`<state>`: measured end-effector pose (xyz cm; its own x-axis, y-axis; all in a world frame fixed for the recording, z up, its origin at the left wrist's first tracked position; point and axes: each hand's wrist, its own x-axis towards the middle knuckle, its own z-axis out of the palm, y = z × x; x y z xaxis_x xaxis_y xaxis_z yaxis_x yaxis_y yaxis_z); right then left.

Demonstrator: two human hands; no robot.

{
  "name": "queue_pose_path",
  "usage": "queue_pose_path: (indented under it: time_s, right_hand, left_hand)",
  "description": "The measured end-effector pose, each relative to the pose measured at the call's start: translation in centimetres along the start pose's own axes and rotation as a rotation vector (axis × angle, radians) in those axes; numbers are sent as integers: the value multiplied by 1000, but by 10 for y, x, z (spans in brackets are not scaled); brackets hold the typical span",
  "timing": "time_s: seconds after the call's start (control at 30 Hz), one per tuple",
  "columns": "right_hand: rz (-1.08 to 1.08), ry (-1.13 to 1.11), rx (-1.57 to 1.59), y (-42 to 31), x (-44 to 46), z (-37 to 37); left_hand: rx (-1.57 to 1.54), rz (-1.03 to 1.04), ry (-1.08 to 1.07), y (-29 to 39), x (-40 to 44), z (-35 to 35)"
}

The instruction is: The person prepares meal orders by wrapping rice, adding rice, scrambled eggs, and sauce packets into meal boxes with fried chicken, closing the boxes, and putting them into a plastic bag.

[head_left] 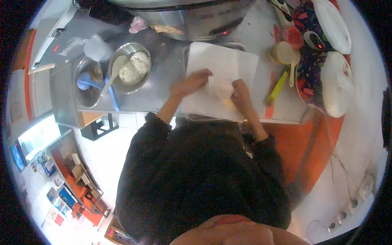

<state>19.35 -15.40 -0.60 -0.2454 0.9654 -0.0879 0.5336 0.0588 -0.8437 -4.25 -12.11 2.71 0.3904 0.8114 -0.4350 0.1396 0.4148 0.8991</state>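
Note:
A sheet of white paper (200,57) covers most of a metal tray (241,45) in front of me. Over its left part is my left hand (194,83), its fingertips drawn together. To the right, my right hand (241,97) is closed, thumb and fingers pinched. Between the two hands lies a pale, thin patch (220,89) with a yellowish spot near the right hand; blur hides what it is. Whatever either hand pinches is too small to make out.
Left of the tray stands a metal bowl (148,69) with white lumps and a pale spatula (116,70). Beside it, another metal bowl (87,104) holds a blue ladle (84,81). A large metal pot (192,20) is behind; a green-handled tool (277,86) and patterned containers (307,79) stand right.

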Motion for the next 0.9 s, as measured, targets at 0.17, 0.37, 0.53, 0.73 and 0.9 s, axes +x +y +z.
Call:
queue_pose_path:
  time_s: [0.17, 0.37, 0.53, 0.73, 0.9]
  right_hand:
    - [-50, 25, -189, 16, -6, 16]
    - [27, 35, -291, 5, 2, 17]
    - [115, 133, -76, -64, -14, 26]
    - [607, 520, 648, -131, -42, 101]
    - [688, 613, 1058, -160, -42, 156]
  left_hand:
    - [199, 38, 302, -20, 12, 34]
    - [412, -47, 420, 3, -17, 44]
    - [316, 61, 419, -31, -44, 45]
    - [-180, 273, 186, -21, -71, -8]
    - [66, 364, -194, 5, -87, -43]
